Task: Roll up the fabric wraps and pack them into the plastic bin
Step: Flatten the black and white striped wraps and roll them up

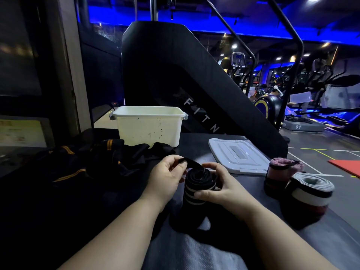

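- A heap of loose black wraps (87, 162) with orange stripes lies on the left of the dark table (194, 145). They overlap, so I cannot count them.
- One white plastic bin (149, 125) stands upright behind the heap, its lower front edge touching the fabric. Its front wall hides the inside.
- The left hand (167, 176) pinches the free end of one black roll (200, 184) with white stripes, between thumb and fingertips.
- The right hand (220, 189) curls round that same roll, holding it upright in front of the bin and apart from it.
- One pale lid (237, 155) lies flat to the right of the bin.
- Two finished rolls stand on end at the right, close together: a pink roll (283, 172) and a grey, white and red roll (309, 191).
- One black machine panel (175, 65) rises behind the bin and lid and blocks the view of the room there.
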